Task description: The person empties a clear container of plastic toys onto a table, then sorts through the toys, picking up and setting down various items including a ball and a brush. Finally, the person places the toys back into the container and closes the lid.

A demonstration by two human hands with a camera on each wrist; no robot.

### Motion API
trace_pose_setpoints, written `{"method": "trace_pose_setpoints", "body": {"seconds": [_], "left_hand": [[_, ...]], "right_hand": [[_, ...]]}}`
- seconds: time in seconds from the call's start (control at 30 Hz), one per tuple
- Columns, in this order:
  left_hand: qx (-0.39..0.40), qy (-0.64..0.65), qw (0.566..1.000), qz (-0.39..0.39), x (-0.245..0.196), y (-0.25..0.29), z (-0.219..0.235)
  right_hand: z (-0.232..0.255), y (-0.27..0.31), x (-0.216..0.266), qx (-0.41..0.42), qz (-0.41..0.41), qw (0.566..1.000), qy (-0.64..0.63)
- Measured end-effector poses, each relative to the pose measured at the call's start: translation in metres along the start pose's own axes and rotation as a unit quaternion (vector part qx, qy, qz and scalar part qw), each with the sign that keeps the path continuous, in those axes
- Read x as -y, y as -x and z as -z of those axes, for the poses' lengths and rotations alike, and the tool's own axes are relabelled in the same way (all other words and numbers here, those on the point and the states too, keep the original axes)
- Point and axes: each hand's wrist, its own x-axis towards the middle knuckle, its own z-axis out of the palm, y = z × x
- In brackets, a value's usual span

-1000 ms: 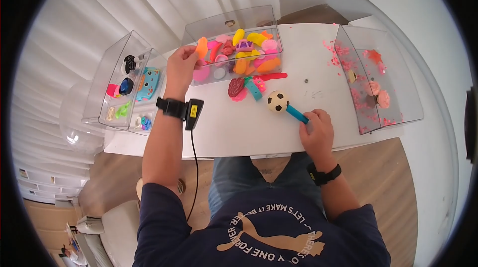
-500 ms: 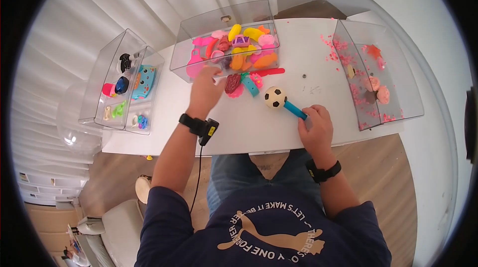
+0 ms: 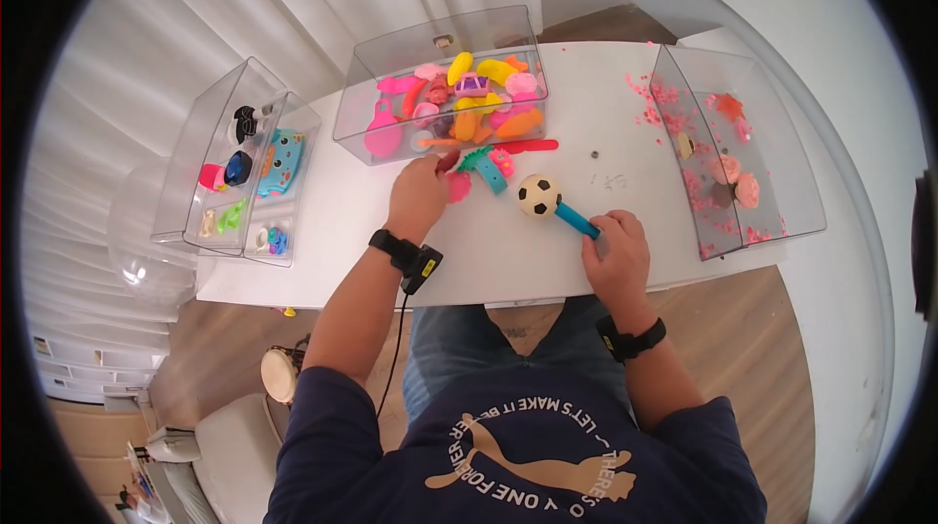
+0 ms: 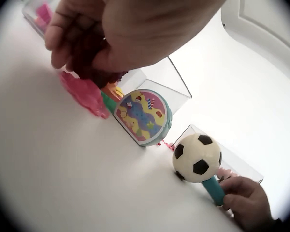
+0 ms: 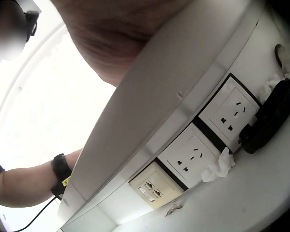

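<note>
My left hand [image 3: 415, 197] grips a dark red, wrinkled toy [image 3: 448, 162] just in front of the middle clear box; the hand covers much of it. Close by lies a pink scalloped piece [image 4: 84, 94]. Beside that is a teal toy [image 4: 144, 116] with a colourful printed face. My right hand [image 3: 620, 255] pinches the blue handle [image 3: 576, 221] of a toy with a soccer-ball head [image 3: 537, 194], held over the table's front right part. The right wrist view shows none of these toys, mostly the table's edge.
The middle clear box [image 3: 344, 138] holds many colourful toys, with a red strip [image 3: 528, 146] along its front. Another clear box [image 3: 166, 221] stands left, and a third [image 3: 816, 221] with pink bits stands right. Pink bits [image 3: 650, 119] are scattered beside it.
My left hand has let go of an orange piece at the middle box, come back toward me and taken hold of the dark red toy. My right hand has barely moved.
</note>
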Motion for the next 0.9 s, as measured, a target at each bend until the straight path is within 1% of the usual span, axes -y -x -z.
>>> {"method": "trace_pose_setpoints", "body": {"seconds": [0.1,0.13,0.23,0.33,0.43,0.47,0.5,0.53,0.57,0.6,0.67,0.77,0.87,0.9], "left_hand": [[-0.022,0.011,1.000,0.009,-0.007,0.002,0.030],[-0.055,0.036,0.997,-0.027,-0.002,0.002,0.037],[-0.032,0.183,0.981,0.061,-0.014,-0.007,0.077],[-0.050,0.167,0.982,0.077,-0.003,-0.035,0.103],[-0.130,0.255,0.957,0.051,0.016,-0.064,0.100],[-0.151,0.239,0.957,0.066,0.019,-0.068,0.099],[-0.208,0.139,0.968,0.013,0.027,-0.070,0.095],[-0.261,0.037,0.964,-0.040,0.031,-0.068,0.093],[-0.309,-0.067,0.944,-0.092,0.035,-0.067,0.091],[-0.254,-0.037,0.965,-0.057,0.038,-0.062,0.086],[-0.141,0.024,0.990,0.019,0.013,-0.038,0.082],[0.018,-0.023,1.000,0.006,-0.001,-0.010,0.059],[0.044,-0.015,0.999,-0.009,-0.013,0.011,0.029],[0.038,-0.026,0.999,-0.016,-0.013,0.012,0.020]], "right_hand": [[0.000,0.000,0.000,-0.004,0.000,1.000,-0.003],[0.000,0.000,-0.001,-0.006,0.001,1.000,-0.005],[-0.001,0.000,0.000,-0.004,0.002,1.000,-0.008],[0.000,0.000,0.001,0.002,-0.002,1.000,-0.005],[0.000,0.000,-0.001,0.002,-0.007,1.000,-0.004],[0.000,0.001,-0.001,0.004,-0.008,1.000,-0.004],[-0.001,0.000,-0.001,0.005,-0.009,1.000,-0.004],[-0.001,0.000,-0.001,0.006,-0.012,1.000,-0.005],[-0.001,0.000,-0.001,0.001,-0.008,1.000,-0.005],[-0.001,0.000,-0.001,-0.003,-0.004,1.000,-0.005],[-0.001,-0.001,0.000,-0.006,0.002,1.000,-0.006],[-0.001,0.000,0.000,-0.003,0.004,1.000,-0.007],[-0.001,0.000,0.000,0.000,-0.001,1.000,-0.004],[-0.001,0.000,0.000,0.001,-0.002,1.000,-0.003]]}}
